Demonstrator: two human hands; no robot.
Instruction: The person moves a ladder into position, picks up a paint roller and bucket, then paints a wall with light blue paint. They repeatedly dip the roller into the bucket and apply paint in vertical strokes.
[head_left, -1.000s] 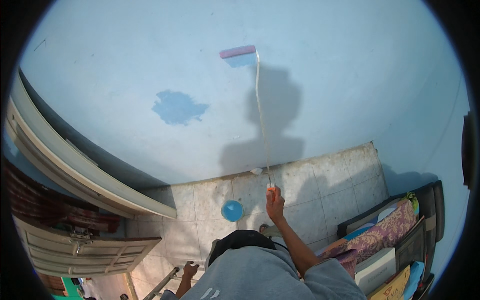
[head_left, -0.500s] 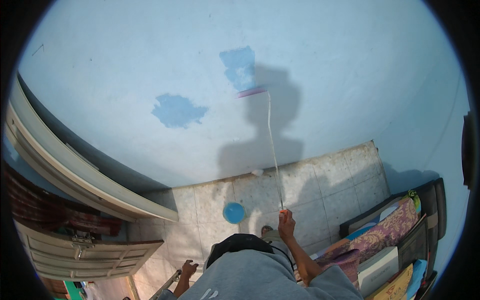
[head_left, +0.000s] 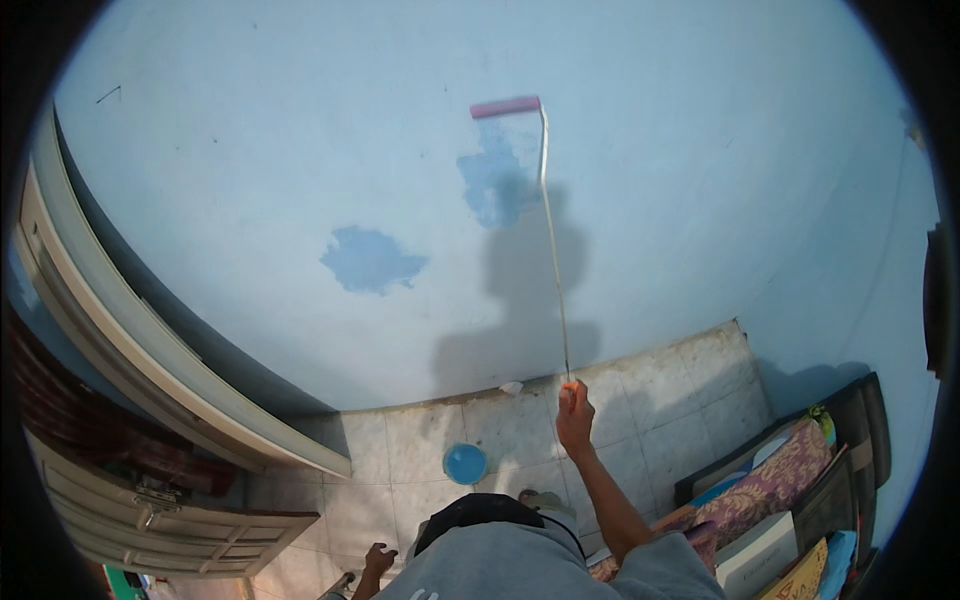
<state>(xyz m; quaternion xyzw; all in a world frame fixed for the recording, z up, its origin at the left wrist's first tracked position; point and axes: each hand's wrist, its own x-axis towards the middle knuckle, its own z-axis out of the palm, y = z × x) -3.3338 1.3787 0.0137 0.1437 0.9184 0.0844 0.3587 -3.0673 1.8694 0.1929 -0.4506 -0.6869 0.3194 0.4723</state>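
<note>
My right hand (head_left: 574, 412) is closed round the orange handle of a paint roller (head_left: 555, 255). The roller's long thin pale rod rises from the fist to a pink sleeve, which is up at the light blue wall (head_left: 660, 150). Just below the sleeve is a darker blue paint patch (head_left: 493, 185); a second ragged patch (head_left: 370, 260) lies lower to the left. Down by my left side, my left hand (head_left: 377, 560) hangs with loosely bent fingers apart, nothing seen in it. A metal bar end (head_left: 343, 582) shows beside that hand.
A round tub of blue paint (head_left: 465, 463) stands on the tiled floor (head_left: 415, 440) before me. Left are a long pale door-like panel (head_left: 190, 370) and a panelled door (head_left: 200, 530). A patterned purple cloth (head_left: 770, 475) and a white box (head_left: 758, 553) are piled at right.
My right hand has reached farther forward, and the roller sleeve has moved up the wall, from the patch's lower edge to above it. The patch now extends higher. My left hand remains low.
</note>
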